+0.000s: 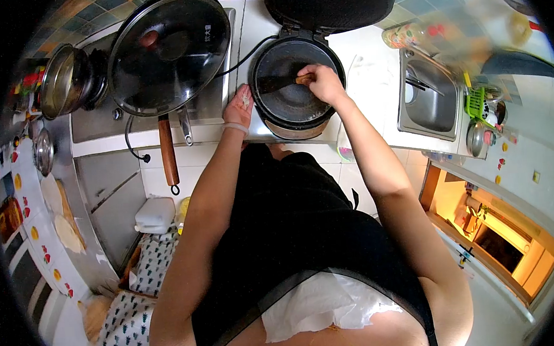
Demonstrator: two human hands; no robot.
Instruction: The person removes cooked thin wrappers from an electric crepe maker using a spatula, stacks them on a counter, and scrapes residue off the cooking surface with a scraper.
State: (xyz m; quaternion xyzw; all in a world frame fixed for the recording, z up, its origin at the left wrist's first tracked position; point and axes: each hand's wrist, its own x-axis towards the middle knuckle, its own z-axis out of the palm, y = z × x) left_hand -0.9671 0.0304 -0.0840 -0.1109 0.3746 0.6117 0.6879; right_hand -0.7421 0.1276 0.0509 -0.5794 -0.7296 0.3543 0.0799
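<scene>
My right hand (323, 83) is closed around the wooden handle of a spatula (275, 83) with a dark blade. The blade reaches over the left side of a round black electric griddle (292, 109), whose lid (331, 4) stands raised at the back. To the left of the griddle, my left hand (239, 109) is turned palm up with its fingers stretched out. Small whitish bits lie on that palm; what they are I cannot make out.
A large wok lid (167, 53) covers a wooden-handled pan on the stove (93, 123) at left. Further left stands a metal pot (62, 87). A sink (430, 102) and a green rack (475, 103) are at right. A black cable (249, 54) runs left from the griddle.
</scene>
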